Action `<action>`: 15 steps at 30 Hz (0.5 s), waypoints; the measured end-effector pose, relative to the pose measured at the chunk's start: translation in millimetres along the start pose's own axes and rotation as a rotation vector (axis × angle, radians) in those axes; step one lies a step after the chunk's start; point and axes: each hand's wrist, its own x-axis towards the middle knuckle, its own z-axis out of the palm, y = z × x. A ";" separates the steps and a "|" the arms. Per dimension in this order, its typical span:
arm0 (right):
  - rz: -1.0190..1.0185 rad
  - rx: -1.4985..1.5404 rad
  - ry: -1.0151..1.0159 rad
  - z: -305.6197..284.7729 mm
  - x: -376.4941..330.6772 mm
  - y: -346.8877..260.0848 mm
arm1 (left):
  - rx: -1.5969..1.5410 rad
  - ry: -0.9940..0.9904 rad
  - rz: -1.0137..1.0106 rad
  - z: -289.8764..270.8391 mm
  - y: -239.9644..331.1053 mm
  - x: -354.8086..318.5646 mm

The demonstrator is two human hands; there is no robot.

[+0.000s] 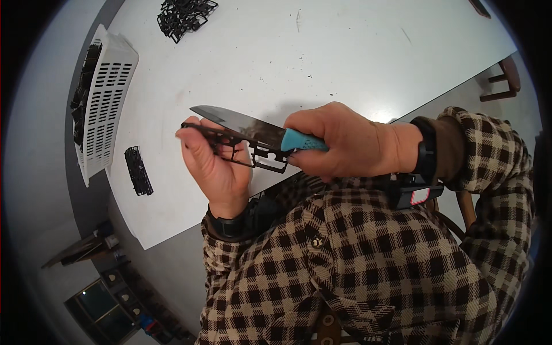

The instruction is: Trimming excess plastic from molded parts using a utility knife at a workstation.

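Observation:
My left hand grips a thin black plastic frame part and holds it level above the near edge of the white table. My right hand is closed around the light blue handle of a knife. The dark blade points left and lies along the top of the frame part, touching it. Both wrists wear dark bands, and the sleeves are brown and cream check.
A white slotted basket holding black parts lies on its side at the table's left edge. A small stack of black parts sits beside it. A heap of black frame parts lies at the far edge. Wooden chairs stand to the right.

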 end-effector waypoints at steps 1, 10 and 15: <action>-0.039 -0.011 0.016 1.7 0.4 2.8 | 0.047 0.012 -0.050 -1.5 0.5 0.1; -0.309 -0.351 0.433 3.5 8.7 27.2 | 1.016 0.174 0.346 26.5 5.8 -15.9; -0.320 -0.450 0.456 6.0 7.9 15.0 | 1.545 0.002 0.582 28.2 15.0 -31.7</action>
